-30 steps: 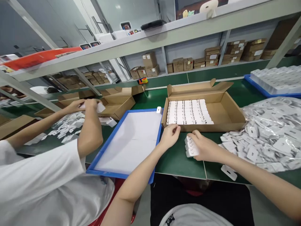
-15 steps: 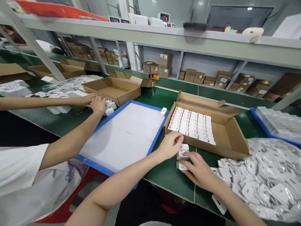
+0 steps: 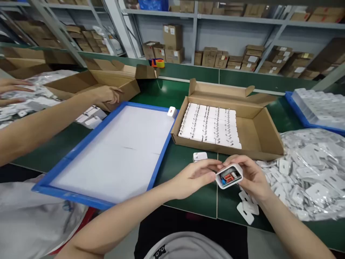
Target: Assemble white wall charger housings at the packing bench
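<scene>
Lower centre of frame: both hands meet over the green bench [image 3: 194, 194]. The left hand [image 3: 194, 177] and the right hand [image 3: 249, 176] together grip one small white charger shell [image 3: 229, 176], raised off the bench, open face toward the camera; red and dark parts show inside. Left fingers are curled, the fingertips pinching the shell's left end. Right fingers wrap the shell's right side and back, thumb on top.

Just above the left hand, one loose white shell [image 3: 199, 156] lies on the bench, apart from the held one. Below the right hand, a few flat white card pieces [image 3: 246, 210] lie on the bench.

Centre right: an open cardboard box [image 3: 258, 133] with flaps up; its left half is filled with neat rows of white shells [image 3: 210, 124], its right half shows bare cardboard. Right edge: a heap of clear bags with white pieces [image 3: 309, 169]. Upper right: a blue tray of white parts [image 3: 320, 106].

Centre left: a blue-rimmed tray [image 3: 81, 196] with a white sheet inside; one white shell [image 3: 171, 111] sits at its far right corner.

Left side: a co-worker's arm crosses the frame, the co-worker's hand [image 3: 107, 94] resting against a second open cardboard box [image 3: 121, 81], fingers loosely bent. Another of that person's hands [image 3: 10, 90] lies on a pile of white pieces at the far left edge.

Top of frame: shelves stacked with small brown cartons [image 3: 172, 43]; a roll of orange tape [image 3: 159, 63] at the bench's far edge.
</scene>
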`<state>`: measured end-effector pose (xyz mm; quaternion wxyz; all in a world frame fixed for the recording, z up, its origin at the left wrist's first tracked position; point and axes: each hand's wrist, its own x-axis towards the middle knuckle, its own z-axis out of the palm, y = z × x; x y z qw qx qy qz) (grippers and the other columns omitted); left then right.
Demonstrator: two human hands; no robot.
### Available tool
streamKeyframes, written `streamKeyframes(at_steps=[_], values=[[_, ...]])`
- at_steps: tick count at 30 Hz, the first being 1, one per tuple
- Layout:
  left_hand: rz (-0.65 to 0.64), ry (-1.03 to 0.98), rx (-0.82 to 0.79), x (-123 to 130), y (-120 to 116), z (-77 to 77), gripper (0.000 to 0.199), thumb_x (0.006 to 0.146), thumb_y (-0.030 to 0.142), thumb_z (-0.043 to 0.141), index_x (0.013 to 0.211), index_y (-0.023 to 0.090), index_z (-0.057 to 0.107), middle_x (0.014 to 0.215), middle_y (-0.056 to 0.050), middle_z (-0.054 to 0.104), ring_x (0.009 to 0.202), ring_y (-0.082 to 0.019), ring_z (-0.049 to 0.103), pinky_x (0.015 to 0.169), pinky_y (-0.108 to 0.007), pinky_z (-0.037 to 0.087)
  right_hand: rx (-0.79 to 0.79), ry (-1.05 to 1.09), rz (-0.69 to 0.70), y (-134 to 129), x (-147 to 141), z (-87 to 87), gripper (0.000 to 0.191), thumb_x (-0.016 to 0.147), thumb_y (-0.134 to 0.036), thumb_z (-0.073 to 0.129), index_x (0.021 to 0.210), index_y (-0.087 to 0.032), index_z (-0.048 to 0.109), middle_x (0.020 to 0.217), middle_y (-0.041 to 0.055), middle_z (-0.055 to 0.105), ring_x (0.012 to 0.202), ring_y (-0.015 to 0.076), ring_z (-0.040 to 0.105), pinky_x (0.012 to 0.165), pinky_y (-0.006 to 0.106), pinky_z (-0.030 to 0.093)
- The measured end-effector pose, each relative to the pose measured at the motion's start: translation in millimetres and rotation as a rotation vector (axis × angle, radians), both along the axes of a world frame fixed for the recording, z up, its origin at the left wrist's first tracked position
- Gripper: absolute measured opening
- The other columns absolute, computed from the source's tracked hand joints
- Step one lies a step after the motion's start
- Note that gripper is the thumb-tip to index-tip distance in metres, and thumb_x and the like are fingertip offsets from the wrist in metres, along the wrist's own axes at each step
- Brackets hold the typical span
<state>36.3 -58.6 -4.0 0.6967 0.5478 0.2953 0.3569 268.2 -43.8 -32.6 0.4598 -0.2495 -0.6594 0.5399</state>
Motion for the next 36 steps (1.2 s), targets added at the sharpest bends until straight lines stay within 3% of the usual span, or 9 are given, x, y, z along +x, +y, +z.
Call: streamKeyframes(at_steps=[5, 9, 12, 17, 21, 24, 28, 32, 36], values=[[0.056, 0.052, 0.047, -0.3, -0.6, 1.1, 0.047, 0.088, 0.052, 0.061, 0.121, 0.019, 0.065, 0.119, -0.013, 0.067, 0.109, -0.027, 0.065, 0.095, -0.041, 0.055, 0.116, -0.042, -0.009, -5.3, -11.2, 0.9, 0.027, 0.092, -0.024, 0.063, 0.118, -0.03, 0.058, 0.111, 0.0083, 0.065, 0.108, 0.0235, 0.06, 0.088, 0.041, 0.055], [0.111, 0.154, 0.119, -2.2, 4.6, -1.3, 0.034, 0.088, 0.042, 0.063, 0.108, 0.016, 0.07, 0.103, -0.012, 0.068, 0.098, -0.025, 0.066, 0.087, -0.037, 0.056, 0.334, -0.208, -0.061, -6.6, -11.9, 0.0, 0.045, 0.089, -0.014, 0.064, 0.13, -0.029, 0.055, 0.115, 0.01, 0.066, 0.104, 0.0252, 0.062, 0.085, 0.043, 0.053], [0.048, 0.125, 0.059, -4.6, 6.7, -1.5, 0.032, 0.09, 0.04, 0.06, 0.109, 0.015, 0.067, 0.103, -0.011, 0.068, 0.094, -0.023, 0.065, 0.083, -0.035, 0.055, 0.49, -0.287, -0.082, -6.2, -13.7, -1.3, 0.053, 0.088, -0.012, 0.061, 0.138, -0.027, 0.052, 0.115, 0.0107, 0.069, 0.1, 0.0268, 0.065, 0.083, 0.046, 0.052], [-0.116, -0.001, -0.072, -8.5, 8.5, 0.2, 0.038, 0.091, 0.043, 0.06, 0.116, 0.014, 0.061, 0.111, -0.011, 0.063, 0.1, -0.021, 0.061, 0.086, -0.033, 0.052, 0.562, -0.27, -0.06, -4.5, -17.3, -6.4, 0.052, 0.087, -0.008, 0.06, 0.136, -0.022, 0.053, 0.113, 0.0125, 0.068, 0.102, 0.0276, 0.066, 0.08, 0.044, 0.054], [-0.114, -0.036, -0.073, -8.3, 9.1, 0.2, 0.038, 0.092, 0.04, 0.059, 0.117, 0.012, 0.061, 0.111, -0.012, 0.063, 0.102, -0.02, 0.061, 0.088, -0.032, 0.051, 0.563, -0.222, -0.086, -5.2, -17.5, -10.9, 0.06, 0.082, -0.004, 0.061, 0.138, -0.022, 0.05, 0.116, 0.0126, 0.065, 0.104, 0.0279, 0.064, 0.082, 0.045, 0.054], [-0.072, 0.015, 0.002, -6.3, 8.7, -1.2, 0.037, 0.093, 0.035, 0.06, 0.121, 0.01, 0.062, 0.113, -0.013, 0.064, 0.103, -0.021, 0.061, 0.09, -0.033, 0.051, 0.681, -0.278, -0.175, -8.2, -18.5, -10.2, 0.069, 0.08, -0.001, 0.06, 0.142, -0.027, 0.045, 0.123, 0.0118, 0.062, 0.109, 0.0283, 0.062, 0.086, 0.048, 0.054], [-0.048, 0.121, 0.061, -4.1, 8.1, -4.4, 0.037, 0.098, 0.038, 0.051, 0.118, 0.013, 0.067, 0.111, -0.012, 0.066, 0.103, -0.022, 0.062, 0.087, -0.033, 0.051, 0.806, -0.438, -0.281, -12.9, -21.3, -5.0, 0.048, 0.082, -0.004, 0.061, 0.127, -0.022, 0.057, 0.118, 0.0132, 0.062, 0.106, 0.0276, 0.062, 0.083, 0.045, 0.055], [-0.03, 0.242, 0.139, -3.7, 7.2, -4.5, 0.037, 0.098, 0.041, 0.049, 0.116, 0.015, 0.069, 0.112, -0.012, 0.066, 0.103, -0.021, 0.062, 0.086, -0.031, 0.051, 0.763, -0.445, -0.287, -15.8, -24.2, -4.9, 0.038, 0.084, -0.005, 0.064, 0.12, -0.014, 0.059, 0.112, 0.0157, 0.063, 0.102, 0.0274, 0.063, 0.082, 0.043, 0.055], [-0.026, 0.296, 0.18, -3.3, 6.2, -2.8, 0.039, 0.098, 0.041, 0.048, 0.117, 0.015, 0.069, 0.109, -0.012, 0.066, 0.1, -0.02, 0.062, 0.084, -0.03, 0.051, 0.727, -0.43, -0.291, -18.8, -27.4, -9.0, 0.032, 0.086, -0.005, 0.061, 0.117, -0.015, 0.06, 0.111, 0.0144, 0.063, 0.102, 0.0262, 0.062, 0.082, 0.042, 0.055]])
